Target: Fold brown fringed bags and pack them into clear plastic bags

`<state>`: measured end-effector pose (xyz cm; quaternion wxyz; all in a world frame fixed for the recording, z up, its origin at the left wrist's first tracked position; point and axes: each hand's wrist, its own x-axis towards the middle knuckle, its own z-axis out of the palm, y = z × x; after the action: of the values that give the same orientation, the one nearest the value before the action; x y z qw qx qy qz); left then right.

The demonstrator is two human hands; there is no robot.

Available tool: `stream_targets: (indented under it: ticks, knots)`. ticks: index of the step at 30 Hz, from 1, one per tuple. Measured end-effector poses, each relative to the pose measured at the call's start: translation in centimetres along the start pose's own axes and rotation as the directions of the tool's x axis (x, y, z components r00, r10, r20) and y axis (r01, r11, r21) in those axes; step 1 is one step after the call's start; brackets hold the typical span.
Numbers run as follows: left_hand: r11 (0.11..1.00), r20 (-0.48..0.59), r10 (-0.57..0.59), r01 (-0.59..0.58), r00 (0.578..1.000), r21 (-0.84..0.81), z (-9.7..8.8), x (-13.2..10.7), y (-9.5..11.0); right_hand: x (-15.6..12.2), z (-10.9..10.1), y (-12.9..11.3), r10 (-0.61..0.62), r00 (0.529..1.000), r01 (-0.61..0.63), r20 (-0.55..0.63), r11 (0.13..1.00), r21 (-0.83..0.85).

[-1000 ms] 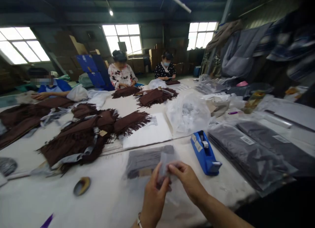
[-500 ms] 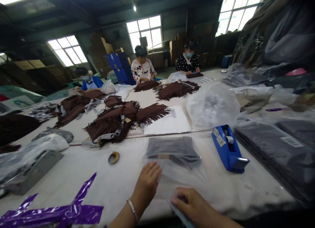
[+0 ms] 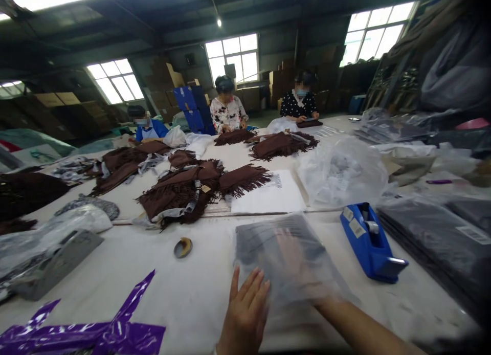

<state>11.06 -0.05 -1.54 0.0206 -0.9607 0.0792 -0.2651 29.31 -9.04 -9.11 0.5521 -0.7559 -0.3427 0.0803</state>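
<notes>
A clear plastic bag point(image 3: 326, 273) with a folded dark grey cloth point(image 3: 253, 240) in it lies in front of me. My right hand point(image 3: 297, 258) reaches inside the bag, stretched out over the cloth, blurred behind the film. At the bag's near left edge rests my left hand point(image 3: 249, 298), its fingers spread and flat. To the right of the bag stands a blue tape dispenser point(image 3: 370, 247). A roll of tape point(image 3: 183, 247) lies on the table to the left.
Brown fringed scarves point(image 3: 184, 191) are heaped across the middle. A stack of bagged dark cloths point(image 3: 433, 237) lies at right, a puffed plastic bag point(image 3: 341, 173) behind the dispenser. Purple tape point(image 3: 134, 329) and a grey dispenser point(image 3: 57, 263) are at left. Several people point(image 3: 228, 109) sit opposite.
My right hand has gone from the bag's near end, where it gripped a pale strip, to inside the bag. The cloth now looks flatter and wider. My left hand has shifted slightly nearer me.
</notes>
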Motion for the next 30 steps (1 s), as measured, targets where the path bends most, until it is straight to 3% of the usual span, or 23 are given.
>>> stream_targets:
  ticks: [3,8,11,13,16,20,22,24,26,27,30]
  knots:
    - [0.999,0.038,-0.017,0.016,0.999,0.028,1.3,-2.8,-1.3,-0.7,0.8,1.9,-0.094,0.982,0.113,0.163,0.987,-0.11]
    - [0.985,0.032,0.167,-0.168,0.985,0.028,2.5,-5.4,-2.9,0.6,0.6,3.4,-0.333,0.855,0.434,0.398,0.88,-0.195]
    - [0.974,0.166,0.224,-0.226,0.96,-0.009,2.4,-5.4,-3.5,2.3,0.1,3.3,-0.381,0.82,0.498,0.427,0.843,-0.204]
    - [0.981,0.299,0.193,-0.186,0.934,-0.051,2.4,-5.2,-4.0,2.6,-0.2,3.7,-0.393,0.799,0.528,0.456,0.822,-0.216]
    - [0.997,0.478,0.067,-0.038,0.876,-0.07,2.5,-5.1,-4.7,0.6,-1.5,5.4,-0.357,0.799,0.521,0.483,0.813,-0.26]
    - [0.992,0.606,-0.001,0.076,0.795,-0.098,2.6,-5.0,-5.6,-6.7,-5.6,7.2,-0.19,0.864,0.395,0.467,0.832,-0.391]
    - [0.985,0.645,0.006,0.106,0.764,-0.134,2.4,-4.7,-5.9,-10.3,-8.0,5.7,-0.081,0.877,0.303,0.474,0.858,-0.414]
    - [0.977,0.674,0.022,0.126,0.738,-0.17,2.2,-4.3,-6.1,-12.4,-9.8,2.8,-0.007,0.844,0.237,0.536,0.902,-0.361]
    - [0.971,0.695,0.045,0.132,0.718,-0.2,2.2,-3.9,-6.3,-12.2,-11.0,-0.2,-0.035,0.79,0.226,0.612,0.945,-0.238]
    - [0.968,0.703,0.059,0.131,0.709,-0.213,2.1,-3.7,-6.4,-11.3,-11.5,-1.1,-0.066,0.792,0.23,0.607,0.953,-0.197]
    - [0.966,0.738,0.082,0.13,0.67,-0.225,1.7,-3.3,-6.8,-7.1,-13.1,-0.1,-0.186,0.818,0.323,0.544,0.931,-0.168]
